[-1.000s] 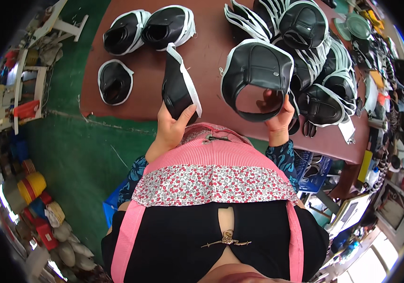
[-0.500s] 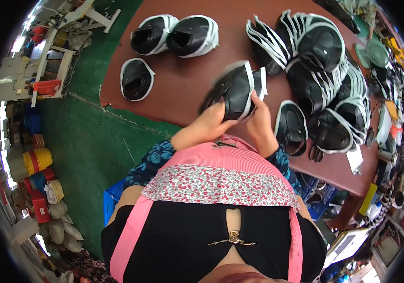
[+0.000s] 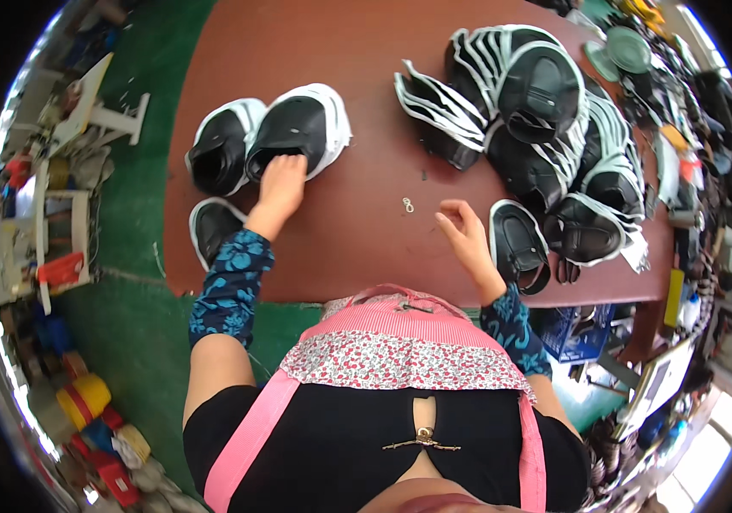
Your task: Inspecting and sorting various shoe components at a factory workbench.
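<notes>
My left grip [image 3: 282, 190] touches a shoe-upper stack [image 3: 293, 121], upper left, hold unclear; right grip [image 3: 469, 242] loose, empty; larger pile [image 3: 542, 85] remains, upper right.

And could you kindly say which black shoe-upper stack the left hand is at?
The right stack of the left-side pair: it alone has the left hand at its near edge.

Green floor [image 3: 144, 342]; at left, red cloth [image 3: 61, 268] and red-banded yellow roll [image 3: 84, 400]; at right, blue box [image 3: 577, 335] and green disc [image 3: 629, 50].
</notes>
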Demonstrator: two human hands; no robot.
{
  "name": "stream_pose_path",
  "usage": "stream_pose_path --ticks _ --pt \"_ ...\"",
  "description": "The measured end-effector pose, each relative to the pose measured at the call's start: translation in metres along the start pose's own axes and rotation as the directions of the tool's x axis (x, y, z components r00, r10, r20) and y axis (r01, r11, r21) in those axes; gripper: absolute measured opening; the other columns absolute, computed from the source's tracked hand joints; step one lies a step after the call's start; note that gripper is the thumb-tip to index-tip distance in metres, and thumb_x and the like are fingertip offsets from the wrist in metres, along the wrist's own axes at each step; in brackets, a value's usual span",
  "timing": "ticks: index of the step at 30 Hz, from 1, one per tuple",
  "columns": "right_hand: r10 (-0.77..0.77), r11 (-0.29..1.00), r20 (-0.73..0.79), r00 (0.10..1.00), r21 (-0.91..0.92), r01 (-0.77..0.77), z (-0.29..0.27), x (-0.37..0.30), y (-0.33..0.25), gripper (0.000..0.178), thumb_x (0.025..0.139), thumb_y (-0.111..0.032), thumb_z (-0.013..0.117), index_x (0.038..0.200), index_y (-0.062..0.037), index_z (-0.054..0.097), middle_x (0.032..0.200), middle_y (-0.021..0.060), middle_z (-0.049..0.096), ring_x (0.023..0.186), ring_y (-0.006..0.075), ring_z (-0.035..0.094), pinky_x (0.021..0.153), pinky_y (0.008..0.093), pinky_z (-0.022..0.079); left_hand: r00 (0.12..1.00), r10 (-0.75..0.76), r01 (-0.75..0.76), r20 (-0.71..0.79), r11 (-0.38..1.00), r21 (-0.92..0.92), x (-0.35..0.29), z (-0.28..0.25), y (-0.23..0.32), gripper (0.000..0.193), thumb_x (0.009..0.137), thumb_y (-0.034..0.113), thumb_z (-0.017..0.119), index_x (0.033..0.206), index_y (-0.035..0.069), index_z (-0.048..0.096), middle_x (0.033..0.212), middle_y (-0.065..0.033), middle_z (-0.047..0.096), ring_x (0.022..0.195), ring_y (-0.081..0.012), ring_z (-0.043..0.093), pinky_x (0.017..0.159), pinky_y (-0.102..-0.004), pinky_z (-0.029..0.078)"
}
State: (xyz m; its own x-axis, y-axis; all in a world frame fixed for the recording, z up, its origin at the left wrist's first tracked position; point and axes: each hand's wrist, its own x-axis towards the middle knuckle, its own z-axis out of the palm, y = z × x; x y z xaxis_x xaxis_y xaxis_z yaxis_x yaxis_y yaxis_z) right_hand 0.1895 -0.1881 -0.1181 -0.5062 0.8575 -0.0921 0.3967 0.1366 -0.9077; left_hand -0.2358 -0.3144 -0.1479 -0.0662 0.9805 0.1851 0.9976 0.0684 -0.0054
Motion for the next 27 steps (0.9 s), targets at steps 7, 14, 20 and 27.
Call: stream_pose_path --ticks 7,14,20,27 --pt "-0.500 0.623 -0.114 0.858 -0.736 0.265 -0.059 0.164 -0.006 0.124 0.071 -0.055 0.098 0.164 0.0011 0.037 0.163 0.0258 0.048 0.148 0.0475 0.047 0.123 0.0541 0.038 0.985 -0.139 0.115 -0.103 0.972 -0.206 0.083 -0.006 -0.001 0.043 0.094 0.019 0.081 0.126 0.012 0.053 0.099 -0.0134 0.078 0.094 -0.0365 0.077 0.073 -0.0495 0.059" --pt "-0.428 0.555 0.091 0.899 -0.759 0.341 -0.011 0.211 0.003 0.087 0.068 -0.044 0.098 0.137 -0.0045 0.062 0.104 0.0151 0.072 0.105 0.0384 0.070 0.095 0.0504 0.049 0.925 -0.362 0.342 -0.117 0.925 -0.165 0.104 -0.031 -0.024 0.054 0.094 0.026 0.084 0.136 0.010 0.055 0.113 -0.0160 0.076 0.110 -0.0376 0.073 0.088 -0.0493 0.058" --pt "0.066 0.940 0.184 0.981 0.318 -0.123 -0.058 0.149 -0.022 0.045 0.095 -0.016 0.083 0.134 0.0018 0.070 0.118 0.0087 0.079 0.099 0.0198 0.076 0.091 0.0362 0.059 0.867 -0.380 0.163 -0.324 0.829 -0.535 0.045 -0.047 0.063 0.049 0.097 0.030 0.084 0.134 0.002 0.066 0.128 -0.0175 0.070 0.118 -0.0366 0.066 0.106 -0.0446 0.051" --pt "0.239 0.142 0.336 0.911 0.916 -0.375 -0.022 0.053 0.002 0.046 0.106 -0.026 0.070 0.144 0.0000 0.063 0.130 0.0146 0.076 0.112 0.0282 0.077 0.101 0.0441 0.062 0.790 -0.130 0.280 0.599 -0.792 -0.542 0.002 -0.054 0.197 0.053 0.110 0.041 0.069 0.145 0.002 0.061 0.133 -0.0083 0.071 0.121 -0.0194 0.068 0.106 -0.0384 0.055"
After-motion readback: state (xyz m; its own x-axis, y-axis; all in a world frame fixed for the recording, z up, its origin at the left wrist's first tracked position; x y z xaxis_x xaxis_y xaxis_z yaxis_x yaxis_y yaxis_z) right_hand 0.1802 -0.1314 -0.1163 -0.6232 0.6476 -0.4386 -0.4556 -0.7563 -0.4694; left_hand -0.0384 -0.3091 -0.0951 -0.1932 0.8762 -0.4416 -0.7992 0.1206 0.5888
